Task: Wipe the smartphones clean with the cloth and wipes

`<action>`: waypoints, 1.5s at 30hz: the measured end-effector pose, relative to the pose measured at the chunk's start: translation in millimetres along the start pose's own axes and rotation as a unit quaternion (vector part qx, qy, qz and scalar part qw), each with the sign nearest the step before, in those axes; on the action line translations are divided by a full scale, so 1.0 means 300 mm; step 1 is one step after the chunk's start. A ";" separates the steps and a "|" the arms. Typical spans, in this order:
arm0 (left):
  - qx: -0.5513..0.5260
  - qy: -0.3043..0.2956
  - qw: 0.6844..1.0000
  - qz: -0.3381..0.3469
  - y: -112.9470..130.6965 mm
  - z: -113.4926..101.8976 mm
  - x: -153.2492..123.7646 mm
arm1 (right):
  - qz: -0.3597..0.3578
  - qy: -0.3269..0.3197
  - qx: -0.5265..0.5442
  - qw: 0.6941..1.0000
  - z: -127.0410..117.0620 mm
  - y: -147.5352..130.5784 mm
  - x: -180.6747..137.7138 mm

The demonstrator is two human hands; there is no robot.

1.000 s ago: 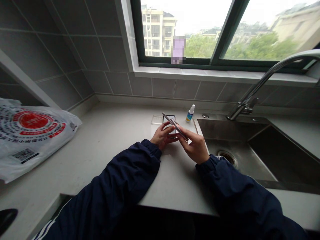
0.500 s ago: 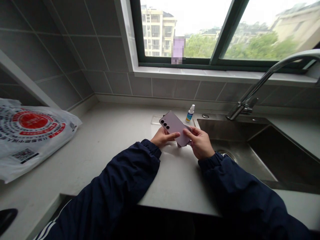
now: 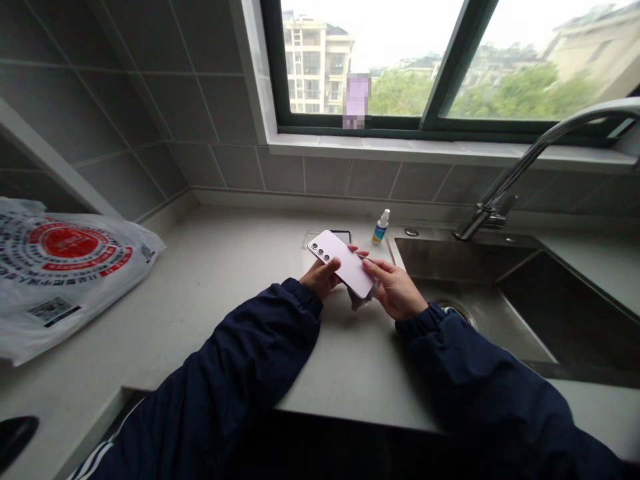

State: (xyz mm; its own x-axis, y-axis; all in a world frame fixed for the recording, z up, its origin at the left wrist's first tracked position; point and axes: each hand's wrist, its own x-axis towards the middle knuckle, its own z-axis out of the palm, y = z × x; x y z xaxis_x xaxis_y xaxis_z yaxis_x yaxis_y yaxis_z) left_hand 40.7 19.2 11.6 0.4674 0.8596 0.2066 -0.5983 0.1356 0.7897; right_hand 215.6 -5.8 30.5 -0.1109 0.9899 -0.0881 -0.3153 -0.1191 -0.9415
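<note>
A pale lilac smartphone is held above the counter, its back with three camera lenses facing up and tilted to one side. My left hand is closed on the phone's left long edge, thumb over the back. My right hand grips the opposite edge, thumb on the back and some fingers behind. A greyish crumpled cloth pokes out from under the phone at my right hand; most of it is hidden. Behind the phone lie a clear phone case and a flat dark-faced item, partly covered.
A small white-capped spray bottle stands behind my right hand. To the right are a steel sink and a curved tap. At the left lies a printed plastic bag. The pale counter ends below my forearms.
The phone has shifted slightly left and down, and its back now catches more light. The dark-faced item behind it and more of the cloth have come into view.
</note>
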 end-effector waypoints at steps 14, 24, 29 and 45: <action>-0.152 0.137 0.977 -0.053 0.061 0.015 0.011 | -0.079 0.141 -0.035 0.986 -0.012 -0.022 0.009; -0.145 0.081 0.972 -0.165 0.074 0.038 -0.003 | -0.268 0.273 -0.112 0.917 -0.051 -0.043 0.042; -0.153 0.008 0.963 -0.222 0.063 0.039 -0.008 | -0.328 0.256 -0.136 0.899 -0.030 -0.054 0.017; -0.227 0.091 0.964 -0.102 0.017 0.093 0.010 | -0.483 -0.090 -0.433 0.756 0.055 -0.028 -0.103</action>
State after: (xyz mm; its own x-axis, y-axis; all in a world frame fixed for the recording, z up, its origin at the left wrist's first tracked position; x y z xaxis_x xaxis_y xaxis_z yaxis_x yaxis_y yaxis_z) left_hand 57.0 8.7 32.3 0.5082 0.8588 -0.0642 -0.7481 0.4771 0.4612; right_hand 206.1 -36.5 46.5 -0.3745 0.5474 0.7484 0.3947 0.8245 -0.4056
